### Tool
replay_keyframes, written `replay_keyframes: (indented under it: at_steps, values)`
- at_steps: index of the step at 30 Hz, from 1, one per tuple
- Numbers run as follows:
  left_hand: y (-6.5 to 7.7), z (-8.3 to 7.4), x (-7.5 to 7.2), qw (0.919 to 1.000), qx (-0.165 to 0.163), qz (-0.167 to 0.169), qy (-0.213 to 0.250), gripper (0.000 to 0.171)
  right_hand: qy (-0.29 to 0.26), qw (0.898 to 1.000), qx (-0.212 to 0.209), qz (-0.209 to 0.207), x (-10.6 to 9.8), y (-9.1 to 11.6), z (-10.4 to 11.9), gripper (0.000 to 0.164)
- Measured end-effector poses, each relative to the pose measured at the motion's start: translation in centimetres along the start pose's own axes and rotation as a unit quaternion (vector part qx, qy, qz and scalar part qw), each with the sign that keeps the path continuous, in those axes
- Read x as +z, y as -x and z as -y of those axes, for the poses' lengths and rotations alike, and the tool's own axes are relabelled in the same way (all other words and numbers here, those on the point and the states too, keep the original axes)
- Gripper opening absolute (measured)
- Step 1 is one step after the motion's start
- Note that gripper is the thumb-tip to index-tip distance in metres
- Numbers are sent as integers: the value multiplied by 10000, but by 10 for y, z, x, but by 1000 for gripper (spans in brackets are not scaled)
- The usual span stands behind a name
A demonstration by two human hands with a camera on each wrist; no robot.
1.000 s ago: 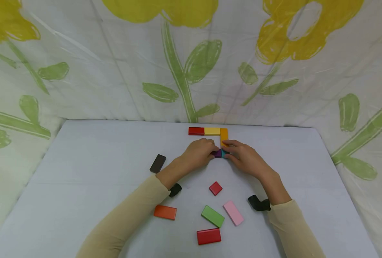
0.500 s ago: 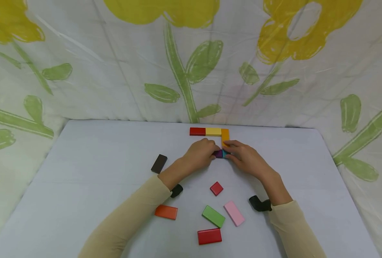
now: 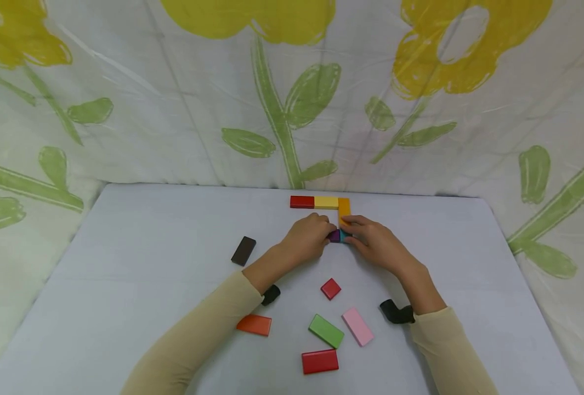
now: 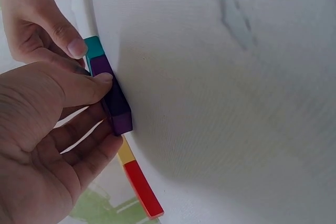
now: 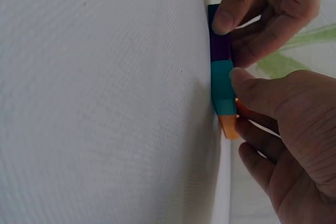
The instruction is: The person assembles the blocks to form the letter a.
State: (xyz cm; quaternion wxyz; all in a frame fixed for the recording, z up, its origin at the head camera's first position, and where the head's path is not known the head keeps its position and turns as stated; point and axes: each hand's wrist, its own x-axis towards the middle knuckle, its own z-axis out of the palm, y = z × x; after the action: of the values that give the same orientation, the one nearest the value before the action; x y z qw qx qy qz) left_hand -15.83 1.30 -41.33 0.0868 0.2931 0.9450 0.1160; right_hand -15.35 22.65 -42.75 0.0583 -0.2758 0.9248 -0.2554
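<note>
A white cloth wall (image 3: pixel 183 82) printed with yellow flowers and green leaves rose behind a white-covered tabletop (image 3: pixel 148 236). Near its far edge, the person's left hand (image 3: pixel 308 236) held a glossy purple rectangular block (image 4: pixel 118 106) in a pinching grip, thumb on the near side and fingers behind. The right hand (image 3: pixel 374 241) likewise pinched a short teal block (image 5: pixel 222 80), which touched the purple one end to end. The teal block sat at the near end of an orange rectangular block (image 3: pixel 344 207), partly covered by the right fingers. A yellow rectangular block (image 3: pixel 325 203) met the orange one's far end at a right angle, and a dark red rectangular block (image 3: pixel 302 202) continued that row leftward.

Nearer the person lay a small red square block (image 3: pixel 330 288), a green rectangular block (image 3: pixel 326 331), a pink rectangular block (image 3: pixel 357 326), a bright red rectangular block (image 3: pixel 319 361) and an orange-red rectangular block (image 3: pixel 255 325). A dark brown rectangular block (image 3: pixel 243 251) rested left of the left wrist.
</note>
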Motion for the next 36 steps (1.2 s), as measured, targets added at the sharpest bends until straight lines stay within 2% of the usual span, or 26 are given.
replay_keyframes:
  at_steps: [15,27,36]
  values:
    - [-1,0,1,9999,19,-72,67,24,-39,10000,59,45,0,-1,-1,38]
    - [1,2,3,9998,-59,-67,167,25,-47,10000,-55,2,4,-2,-2,37]
    - [-2,3,2,9999,-1,-2,126,23,-152,9998,123,49,3,-2,-3,38]
